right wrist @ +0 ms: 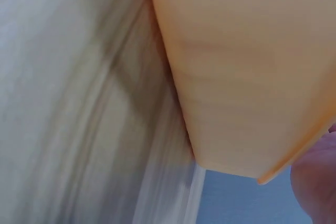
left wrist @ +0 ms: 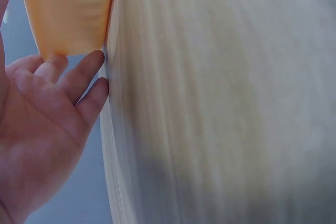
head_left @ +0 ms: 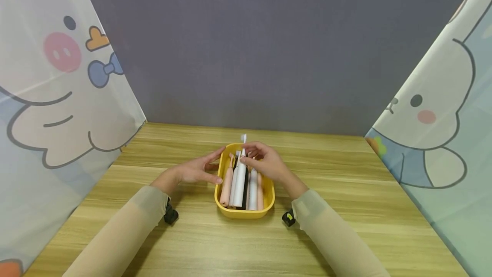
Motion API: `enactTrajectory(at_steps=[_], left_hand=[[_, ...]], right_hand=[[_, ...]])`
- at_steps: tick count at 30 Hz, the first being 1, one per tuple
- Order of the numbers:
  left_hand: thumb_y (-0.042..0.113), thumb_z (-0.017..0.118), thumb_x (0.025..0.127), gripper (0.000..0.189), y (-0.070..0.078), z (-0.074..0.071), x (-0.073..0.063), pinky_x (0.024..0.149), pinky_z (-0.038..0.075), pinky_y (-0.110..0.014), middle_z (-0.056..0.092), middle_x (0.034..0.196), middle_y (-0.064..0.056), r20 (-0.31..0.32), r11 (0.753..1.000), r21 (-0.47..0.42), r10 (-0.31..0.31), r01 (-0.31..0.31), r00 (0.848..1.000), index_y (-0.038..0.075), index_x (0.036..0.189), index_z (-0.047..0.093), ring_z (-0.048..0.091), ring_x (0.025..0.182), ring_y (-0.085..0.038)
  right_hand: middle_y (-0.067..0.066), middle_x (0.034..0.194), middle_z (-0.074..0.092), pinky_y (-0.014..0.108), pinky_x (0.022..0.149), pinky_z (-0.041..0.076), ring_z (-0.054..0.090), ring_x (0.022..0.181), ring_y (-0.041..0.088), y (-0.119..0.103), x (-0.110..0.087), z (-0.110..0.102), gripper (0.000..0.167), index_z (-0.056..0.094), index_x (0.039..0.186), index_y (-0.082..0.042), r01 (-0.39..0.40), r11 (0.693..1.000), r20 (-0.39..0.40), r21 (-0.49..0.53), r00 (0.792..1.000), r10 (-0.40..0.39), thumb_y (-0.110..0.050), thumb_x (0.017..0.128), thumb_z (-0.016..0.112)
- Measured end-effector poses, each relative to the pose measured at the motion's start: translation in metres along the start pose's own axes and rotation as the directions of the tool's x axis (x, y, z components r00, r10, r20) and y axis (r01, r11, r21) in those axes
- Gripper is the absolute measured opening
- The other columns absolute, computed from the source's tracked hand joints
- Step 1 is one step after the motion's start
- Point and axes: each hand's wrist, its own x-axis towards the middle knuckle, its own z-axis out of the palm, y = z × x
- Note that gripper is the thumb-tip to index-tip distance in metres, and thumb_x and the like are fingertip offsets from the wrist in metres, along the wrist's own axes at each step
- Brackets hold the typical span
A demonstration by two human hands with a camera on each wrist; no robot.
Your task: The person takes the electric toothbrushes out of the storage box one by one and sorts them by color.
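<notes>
A yellow bin (head_left: 246, 214) holds several electric toothbrushes with pink, white and dark handles. On top lies a white electric toothbrush (head_left: 239, 185), its brush head sticking up past the bin's far rim. My right hand (head_left: 267, 163) reaches over the right rim and pinches this toothbrush near its neck between thumb and fingers. At the left side, my left hand (head_left: 196, 170) touches the bin with fingers spread and the thumb by the rim. In the left wrist view the left fingers (left wrist: 86, 74) lie against the bin's outer wall. The right wrist view shows mostly the bin's side wall (right wrist: 247, 77).
The bin stands on a wood-grain table (head_left: 326, 174). A grey panel (head_left: 253, 54) rises behind the table. Cloths with cartoon animals hang at the left (head_left: 34, 140) and right (head_left: 430, 110). Black wrist cameras sit under both sleeves.
</notes>
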Motion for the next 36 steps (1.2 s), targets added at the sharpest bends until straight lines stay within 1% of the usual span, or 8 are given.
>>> enactTrajectory(at_steps=[6,12,19,24,28,31,36], left_hand=[[0.037,0.086,0.098,0.121,0.001,0.000,0.000,0.132,0.027,-0.070,0.000,0.187,-0.009,-0.002,1.000,0.006,-0.022,0.022,1.000,0.035,0.178,-0.006,0.021,0.169,-0.046],[0.035,0.085,0.098,0.121,0.002,-0.001,0.000,0.131,0.030,-0.069,0.000,0.187,-0.010,0.004,1.000,-0.010,-0.011,0.011,1.000,0.033,0.178,-0.006,0.022,0.168,-0.047],[0.036,0.085,0.098,0.121,0.000,-0.001,0.001,0.131,0.030,-0.070,0.000,0.187,-0.012,0.003,1.000,-0.008,-0.007,0.007,1.000,0.032,0.178,-0.006,0.023,0.168,-0.049],[0.035,0.085,0.098,0.121,-0.001,-0.001,0.000,0.131,0.030,-0.069,0.000,0.187,-0.012,0.005,1.000,-0.014,-0.012,0.012,1.000,0.032,0.178,-0.006,0.023,0.168,-0.049],[0.036,0.086,0.098,0.121,0.000,-0.001,0.001,0.132,0.030,-0.068,0.000,0.187,-0.010,0.007,1.000,-0.015,-0.010,0.010,1.000,0.033,0.178,-0.005,0.023,0.168,-0.047],[0.037,0.086,0.098,0.121,0.000,-0.001,0.001,0.132,0.030,-0.068,0.000,0.187,-0.010,0.007,1.000,-0.011,-0.007,0.007,1.000,0.032,0.178,-0.005,0.023,0.168,-0.048],[0.036,0.086,0.098,0.121,0.000,-0.001,0.001,0.132,0.029,-0.068,0.000,0.187,-0.010,0.001,1.000,-0.010,-0.008,0.008,1.000,0.032,0.178,-0.005,0.023,0.168,-0.048]], right_hand=[[0.010,0.131,0.075,0.037,0.092,0.061,0.072,0.107,0.022,-0.003,-0.001,-0.002,0.049,0.066,0.146,-0.004,0.005,0.999,0.019,0.038,1.000,-0.006,-0.021,0.102,0.081],[0.013,0.133,0.073,0.030,0.085,0.061,0.073,0.106,0.019,-0.008,-0.003,-0.002,0.049,0.065,0.147,-0.003,0.027,0.997,0.033,0.076,0.999,-0.030,-0.014,0.101,0.081],[0.018,0.133,0.072,0.026,0.081,0.062,0.074,0.104,0.015,-0.016,-0.007,-0.002,0.048,0.065,0.146,-0.006,0.045,0.981,0.030,0.189,0.998,-0.052,-0.005,0.101,0.080],[0.019,0.134,0.072,0.025,0.081,0.063,0.074,0.105,0.013,-0.023,-0.010,-0.001,0.051,0.061,0.148,0.002,0.059,0.969,0.036,0.242,0.997,-0.070,-0.001,0.100,0.078],[0.020,0.135,0.071,0.025,0.084,0.064,0.073,0.105,0.013,-0.031,-0.013,-0.002,0.052,0.060,0.147,0.003,0.071,0.964,0.034,0.257,0.996,-0.082,0.000,0.099,0.079],[0.022,0.135,0.070,0.026,0.083,0.064,0.072,0.105,0.014,-0.036,-0.016,-0.004,0.051,0.061,0.146,0.003,0.081,0.962,0.028,0.260,0.995,-0.092,0.002,0.098,0.079],[0.022,0.131,0.070,0.026,0.082,0.064,0.071,0.103,0.014,-0.037,-0.019,-0.006,0.048,0.062,0.142,0.001,0.088,0.960,0.020,0.266,0.995,-0.097,0.003,0.097,0.078]])
